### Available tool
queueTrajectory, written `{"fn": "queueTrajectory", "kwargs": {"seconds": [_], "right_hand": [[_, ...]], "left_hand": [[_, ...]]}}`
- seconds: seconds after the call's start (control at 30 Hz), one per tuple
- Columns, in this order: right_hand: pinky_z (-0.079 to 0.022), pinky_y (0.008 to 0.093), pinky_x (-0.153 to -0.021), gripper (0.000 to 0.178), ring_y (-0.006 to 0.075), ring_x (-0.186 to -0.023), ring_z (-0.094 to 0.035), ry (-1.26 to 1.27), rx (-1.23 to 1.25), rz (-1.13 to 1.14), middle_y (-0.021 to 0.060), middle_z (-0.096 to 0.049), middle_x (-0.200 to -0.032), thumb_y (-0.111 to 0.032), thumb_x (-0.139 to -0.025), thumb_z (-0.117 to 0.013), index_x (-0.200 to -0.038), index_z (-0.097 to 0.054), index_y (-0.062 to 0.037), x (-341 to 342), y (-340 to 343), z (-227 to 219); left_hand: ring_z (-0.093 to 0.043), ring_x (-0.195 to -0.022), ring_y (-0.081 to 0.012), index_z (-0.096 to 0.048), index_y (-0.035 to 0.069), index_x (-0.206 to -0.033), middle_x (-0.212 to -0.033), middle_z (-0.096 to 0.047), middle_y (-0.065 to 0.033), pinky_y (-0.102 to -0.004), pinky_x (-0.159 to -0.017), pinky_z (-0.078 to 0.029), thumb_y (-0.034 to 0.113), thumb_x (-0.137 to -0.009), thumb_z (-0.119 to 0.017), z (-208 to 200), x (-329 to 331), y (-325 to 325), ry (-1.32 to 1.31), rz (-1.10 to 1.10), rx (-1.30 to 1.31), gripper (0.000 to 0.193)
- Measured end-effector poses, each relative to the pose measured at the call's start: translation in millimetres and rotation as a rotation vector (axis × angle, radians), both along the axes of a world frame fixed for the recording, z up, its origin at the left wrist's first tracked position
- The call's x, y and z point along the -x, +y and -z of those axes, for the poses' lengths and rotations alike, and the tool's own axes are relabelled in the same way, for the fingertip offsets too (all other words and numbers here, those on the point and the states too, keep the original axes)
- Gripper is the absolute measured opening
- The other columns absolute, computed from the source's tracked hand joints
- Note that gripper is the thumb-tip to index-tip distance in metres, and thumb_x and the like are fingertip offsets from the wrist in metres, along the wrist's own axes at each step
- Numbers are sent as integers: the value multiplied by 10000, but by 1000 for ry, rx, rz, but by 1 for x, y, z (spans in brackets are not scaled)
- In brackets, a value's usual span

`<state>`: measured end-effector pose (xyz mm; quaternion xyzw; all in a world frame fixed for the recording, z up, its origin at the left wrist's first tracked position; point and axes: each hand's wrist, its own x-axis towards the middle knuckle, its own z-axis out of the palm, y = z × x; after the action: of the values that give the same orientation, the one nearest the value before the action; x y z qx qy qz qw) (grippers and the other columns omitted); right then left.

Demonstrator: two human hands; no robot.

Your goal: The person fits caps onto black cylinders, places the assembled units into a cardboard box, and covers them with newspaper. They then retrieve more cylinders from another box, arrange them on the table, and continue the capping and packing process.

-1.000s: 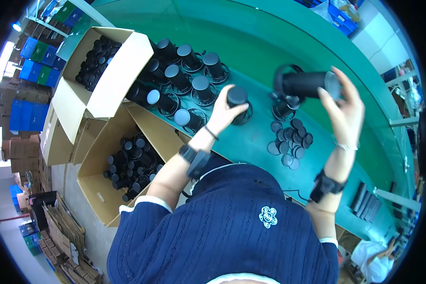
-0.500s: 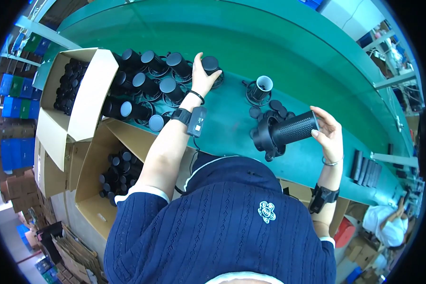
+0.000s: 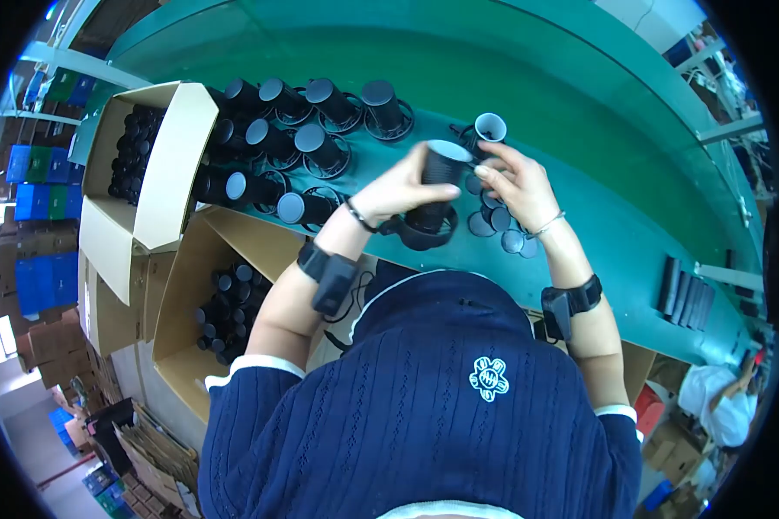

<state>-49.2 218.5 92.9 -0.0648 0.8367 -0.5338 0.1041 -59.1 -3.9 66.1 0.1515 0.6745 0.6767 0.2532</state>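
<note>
Near the middle of the bench, my left hand (image 3: 407,189) is wrapped round a black perforated cylinder (image 3: 437,177) with a wide ring at its lower end. Its pale open end tilts up. Just right of that rim is my right hand (image 3: 521,183), thumb and fingertips pinched together; anything between them is too small to make out. Behind the right fingertips stands another black cylinder (image 3: 491,128), its white inside showing with small dark bits in it. Several round dark caps (image 3: 499,219) lie loosely below the right hand.
Capped black cylinders with ring bases (image 3: 322,149) stand or lean in rows at the left of the green bench (image 3: 580,251). Beside them is a cardboard box (image 3: 175,164) of small black parts; a lower box (image 3: 177,346) holds black pieces. Dark tubes (image 3: 685,294) lie at the right.
My left hand has left the capped cylinder in the far row and now grips the perforated one, turned open end up. My right hand has let go of it and moved left.
</note>
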Motion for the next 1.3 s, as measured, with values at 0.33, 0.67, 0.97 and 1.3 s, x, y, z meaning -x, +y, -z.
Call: {"fn": "queueTrajectory", "kwargs": {"seconds": [0.33, 0.67, 0.97, 1.3], "right_hand": [[-460, 398, -887, 636, 320, -1062, -514, 190, -751, -263, 103, -555, -1113, -80, -582, -807, -1150, -521, -75, -50, 66, 139], [-453, 382, -902, 632, 309, -1074, -503, 250, -717, -278, 103, -522, -1156, -80, -611, -781, -1190, -526, -84, -43, 74, 152], [-480, 393, -831, 339, 319, -927, -584, 357, -600, -143, 125, -630, -954, -51, -713, -693, -1048, -641, -40, -46, 89, 167], [-424, 306, -554, 540, 151, -583, -522, -178, -110, -421, 65, -547, -704, 55, -801, -565, -1282, -459, -165, -45, 32, 34]], "left_hand": [[-574, -1094, -305, -457, 46, -1188, -1098, -582, -134, -464, -918, -494, 161, -868, -667, 51, -29, -37, -540, -455, -578, 399], [-568, -1069, -234, -409, 45, -1259, -1095, -577, -111, -384, -942, -457, 31, -796, -697, 59, -33, -15, -380, -263, -411, 545], [-520, -1067, -124, -400, 46, -1273, -1122, -537, -28, -289, -937, -429, 47, -760, -750, 62, -35, -3, -350, -99, -204, 621], [-490, -1089, -206, -422, 73, -1234, -1176, -470, -89, -324, -915, -428, 148, -684, -822, 77, -49, 10, 448, -40, 309, 684]]}}
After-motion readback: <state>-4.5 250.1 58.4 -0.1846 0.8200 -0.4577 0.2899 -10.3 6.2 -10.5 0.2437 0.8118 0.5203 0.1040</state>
